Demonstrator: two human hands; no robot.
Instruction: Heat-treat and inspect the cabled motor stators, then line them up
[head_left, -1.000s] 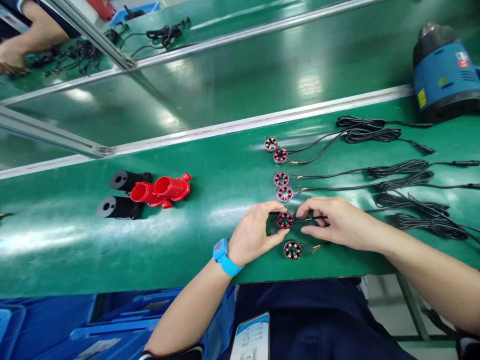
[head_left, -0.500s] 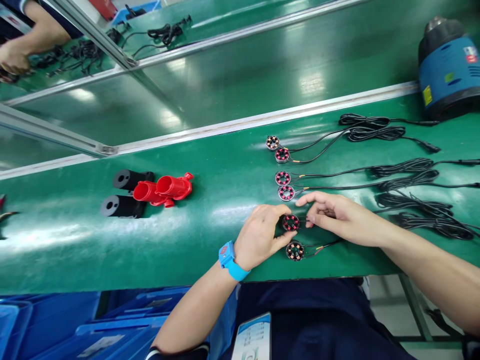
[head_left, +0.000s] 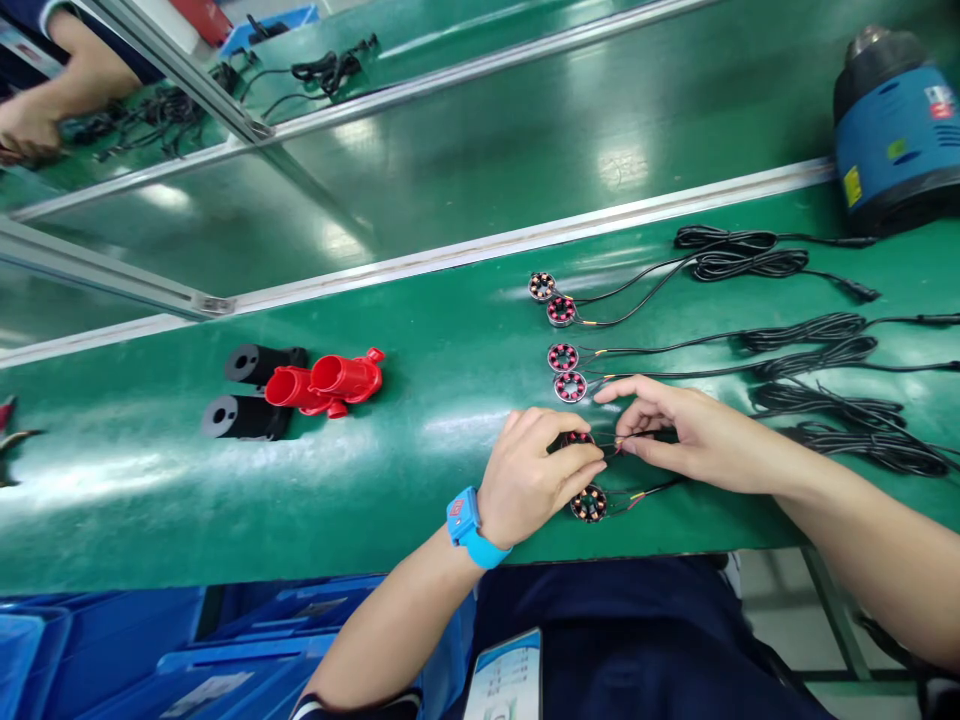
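Observation:
My left hand (head_left: pixel 529 460), with a blue band on its wrist, is closed over a ring-shaped motor stator (head_left: pixel 577 438) with red windings, which its fingers partly hide. Its fingertips reach the thin wires at the ring's right side. In my right hand (head_left: pixel 667 430), thumb and fingers pinch the black cable (head_left: pixel 651 435) where those wires join it; the index finger points out to the left. Just below lies a stator with copper windings (head_left: pixel 589 503), its wires running right. Above the hands are two red-wound stators, one of them this ring (head_left: pixel 570 386).
Farther back lie two more stators (head_left: pixel 541 287) with cables. Coiled black cables (head_left: pixel 862 445) lie at right, below a blue heat-gun-like tool (head_left: pixel 900 140). Red housings (head_left: pixel 345 378) and black cylinders (head_left: pixel 244 416) stand at left. Behind the metal frame (head_left: pixel 525 233) a co-worker's hand (head_left: pixel 30 125) shows.
My left hand has shifted slightly right, its fingers now covering more of the stator and reaching its wires. The cable has come up into view between my right thumb and fingers.

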